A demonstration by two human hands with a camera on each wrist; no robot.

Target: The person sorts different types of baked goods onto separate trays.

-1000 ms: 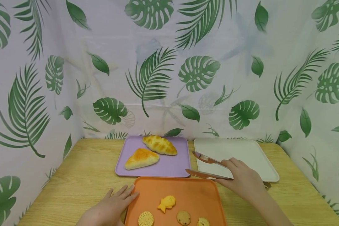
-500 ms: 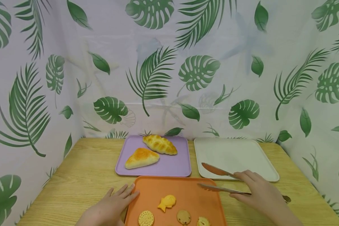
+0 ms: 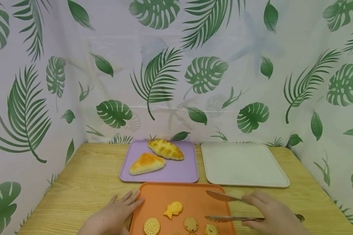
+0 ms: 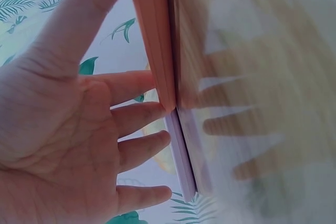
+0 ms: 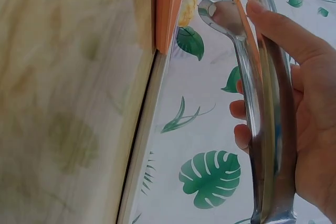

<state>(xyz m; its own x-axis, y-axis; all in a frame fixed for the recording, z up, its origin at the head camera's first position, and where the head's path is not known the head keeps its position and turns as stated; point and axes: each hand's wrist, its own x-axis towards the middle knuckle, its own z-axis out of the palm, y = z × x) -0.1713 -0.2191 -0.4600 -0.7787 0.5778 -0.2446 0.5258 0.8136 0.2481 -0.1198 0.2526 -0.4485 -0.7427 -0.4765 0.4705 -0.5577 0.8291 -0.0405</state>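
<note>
My right hand (image 3: 275, 213) grips metal tongs (image 3: 225, 197), whose two arms stand apart over the right side of the orange tray (image 3: 153, 197). In the right wrist view the fingers curl round the tongs (image 5: 281, 119). Nothing sits between the tips. My left hand (image 3: 114, 210) has its fingers extended and touches the tray's left edge. On this tray lie a fish-shaped cookie (image 3: 174, 209), a pale dotted round cookie (image 3: 151, 226), a brown round cookie (image 3: 191, 224) and a yellowish cookie (image 3: 211, 229) near the lower tong arm. The frame cuts off the tray's near part.
Behind the orange tray, a purple tray (image 3: 179, 173) bears a triangular bread (image 3: 147, 163) and a braided bread (image 3: 166, 149). To its right lies a white tray (image 3: 244, 166). Leaf-patterned cloth (image 3: 164, 81) walls in the wooden table (image 3: 76, 186) at the back and sides.
The tongs in my right hand have come from between the purple and white trays back towards me, over the orange tray. My left hand and the food have kept their places.
</note>
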